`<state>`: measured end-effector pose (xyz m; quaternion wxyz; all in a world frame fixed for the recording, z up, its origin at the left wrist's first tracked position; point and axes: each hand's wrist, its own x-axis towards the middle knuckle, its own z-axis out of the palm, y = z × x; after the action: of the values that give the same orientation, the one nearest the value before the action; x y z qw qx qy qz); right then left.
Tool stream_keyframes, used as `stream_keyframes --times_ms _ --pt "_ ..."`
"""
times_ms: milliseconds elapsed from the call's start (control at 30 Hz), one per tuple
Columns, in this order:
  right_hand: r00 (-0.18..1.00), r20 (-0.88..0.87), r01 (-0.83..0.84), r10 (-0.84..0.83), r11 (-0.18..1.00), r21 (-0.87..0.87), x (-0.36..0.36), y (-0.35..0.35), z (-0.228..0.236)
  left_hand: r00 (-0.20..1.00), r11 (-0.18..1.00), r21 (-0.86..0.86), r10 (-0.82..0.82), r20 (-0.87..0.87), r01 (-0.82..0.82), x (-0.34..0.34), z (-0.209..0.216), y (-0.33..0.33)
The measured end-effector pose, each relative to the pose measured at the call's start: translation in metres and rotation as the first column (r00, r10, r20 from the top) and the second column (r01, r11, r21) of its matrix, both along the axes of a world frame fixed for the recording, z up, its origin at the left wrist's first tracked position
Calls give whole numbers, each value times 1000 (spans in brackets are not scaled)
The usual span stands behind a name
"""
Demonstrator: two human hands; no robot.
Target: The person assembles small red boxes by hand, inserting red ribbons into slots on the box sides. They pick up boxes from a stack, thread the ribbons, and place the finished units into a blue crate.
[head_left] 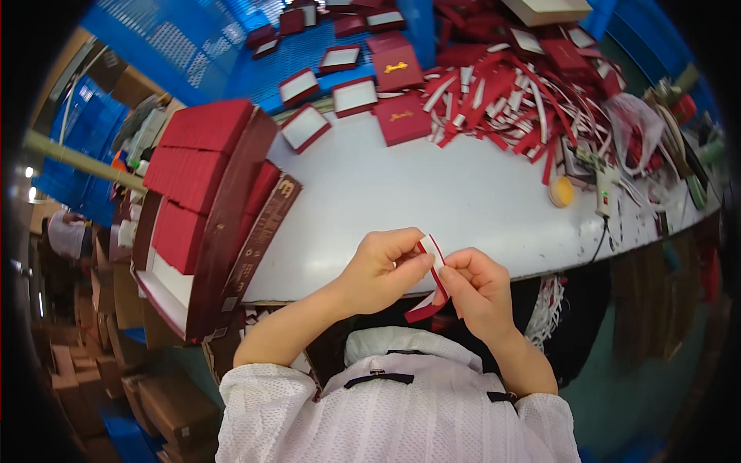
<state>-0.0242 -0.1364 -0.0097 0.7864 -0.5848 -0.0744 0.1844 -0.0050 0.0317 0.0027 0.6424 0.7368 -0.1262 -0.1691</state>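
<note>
Between my two hands is a red strip (pixel 422 310) with a white inner face, bent so that its lower end hangs by the table's front edge. The fingers of my left hand (pixel 386 266) pinch its upper end. Just to the right, my right hand (pixel 476 289) grips the same strip between thumb and fingers. A big heap of similar red and white strips (pixel 509 100) lies at the far right of the white table (pixel 347 193). Small red boxes with white insides, such as the open box (pixel 355 96), stand at the back.
At left, a large dark red carton (pixel 224 224) holds stacked red pieces (pixel 185 170). A yellow round lid (pixel 561 191), a power strip (pixel 607 189) with its cable and a clear plastic bag (pixel 637 127) lie at right. Blue perforated crates (pixel 309 58) stand behind; brown cartons (pixel 174 409) are at lower left.
</note>
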Motion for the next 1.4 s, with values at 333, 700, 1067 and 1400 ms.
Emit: stream_keyframes --times_ms 333,700,1067,1400 --pt "367 920 796 136 466 -386 5 -31 -18 997 986 -143 83 -3 -82 -8 -37 -62" --pt "626 -330 777 -706 532 336 -25 -99 -72 978 954 -220 207 -2 -202 -33 -74 -76" --pt "75 -520 986 -851 142 -89 -98 -329 -291 820 370 -759 444 -361 -535 -52 -32 38" --pt "540 797 816 -270 398 -418 -42 -115 -38 968 728 -685 -198 -157 37 -31 8 -17"
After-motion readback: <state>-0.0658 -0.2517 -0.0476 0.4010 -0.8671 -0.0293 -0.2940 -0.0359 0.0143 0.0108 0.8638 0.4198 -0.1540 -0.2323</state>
